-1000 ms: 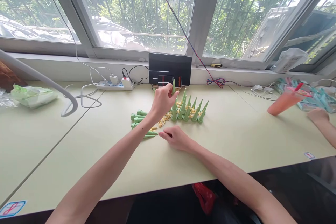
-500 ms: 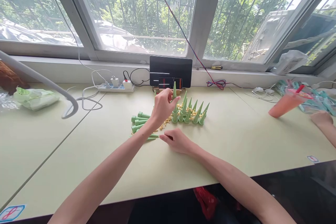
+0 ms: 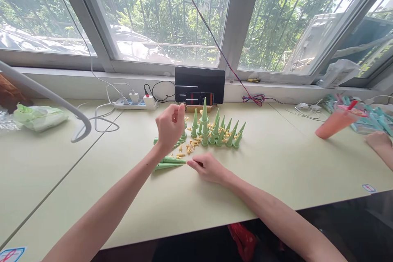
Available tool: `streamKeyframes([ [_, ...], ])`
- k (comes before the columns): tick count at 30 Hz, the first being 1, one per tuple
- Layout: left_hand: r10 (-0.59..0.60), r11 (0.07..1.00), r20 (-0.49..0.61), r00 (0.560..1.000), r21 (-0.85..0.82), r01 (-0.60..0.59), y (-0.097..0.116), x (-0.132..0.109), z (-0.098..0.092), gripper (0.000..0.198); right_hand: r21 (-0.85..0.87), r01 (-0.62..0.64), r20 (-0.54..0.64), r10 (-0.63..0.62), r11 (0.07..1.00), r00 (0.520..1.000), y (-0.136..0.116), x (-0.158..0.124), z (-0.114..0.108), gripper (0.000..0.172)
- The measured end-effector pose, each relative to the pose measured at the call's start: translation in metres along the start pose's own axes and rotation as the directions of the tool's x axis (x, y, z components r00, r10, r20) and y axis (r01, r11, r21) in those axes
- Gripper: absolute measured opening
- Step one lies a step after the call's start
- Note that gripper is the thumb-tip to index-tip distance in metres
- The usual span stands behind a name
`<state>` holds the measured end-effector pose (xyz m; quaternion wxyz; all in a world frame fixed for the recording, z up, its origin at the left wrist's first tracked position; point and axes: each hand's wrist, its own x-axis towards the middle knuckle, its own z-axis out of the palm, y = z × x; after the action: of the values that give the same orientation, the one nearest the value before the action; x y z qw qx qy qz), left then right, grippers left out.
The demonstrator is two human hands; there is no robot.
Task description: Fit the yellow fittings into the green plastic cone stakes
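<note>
My left hand (image 3: 171,126) is raised over the left side of the pile, fingers curled in, and no object shows in it. My right hand (image 3: 209,167) rests on the table with thumb and fingers pinched together; whatever they may hold is hidden. Just left of its fingertips lie several green plastic spikes (image 3: 168,166) on their sides. Beyond my hands, several green spikes stand point up, among them a taller stack (image 3: 204,119) of one spike set on another. Small yellow plastic pegs (image 3: 189,146) are scattered between the lying and standing spikes.
A tablet (image 3: 199,82) with a phone (image 3: 199,98) before it leans at the window. A power strip (image 3: 135,104) and cables are back left. To the right, a tilted cup (image 3: 339,120) of reddish drink stands near another person's hand (image 3: 379,141).
My left hand has let go of the green spike at the top of the stack and moved left and slightly nearer. My right hand has stayed nearly still.
</note>
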<state>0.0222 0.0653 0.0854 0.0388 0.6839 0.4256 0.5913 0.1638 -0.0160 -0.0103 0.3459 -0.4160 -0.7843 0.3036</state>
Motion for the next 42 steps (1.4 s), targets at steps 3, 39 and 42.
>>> streamKeyframes([
  [3, -0.054, 0.995, -0.058, 0.997, 0.076, 0.058, -0.037, 0.008, -0.007, 0.03, -0.004, 0.005, -0.008, -0.005, 1.0, 1.0, 0.001, 0.0, 0.0, 0.044],
  [39, 0.015, 0.842, 0.63, 0.776, 0.411, -0.35, -0.116, 0.072, 0.045, 0.061, 0.022, -0.035, 0.006, 0.035, 0.999, 0.999, -0.003, -0.004, 0.002, 0.043],
  [42, -0.03, 0.933, 0.41, 0.912, 0.34, -0.122, -0.111, 0.051, 0.018, 0.025, 0.023, -0.014, 0.002, 0.014, 1.0, 1.0, -0.001, -0.003, 0.002, 0.043],
])
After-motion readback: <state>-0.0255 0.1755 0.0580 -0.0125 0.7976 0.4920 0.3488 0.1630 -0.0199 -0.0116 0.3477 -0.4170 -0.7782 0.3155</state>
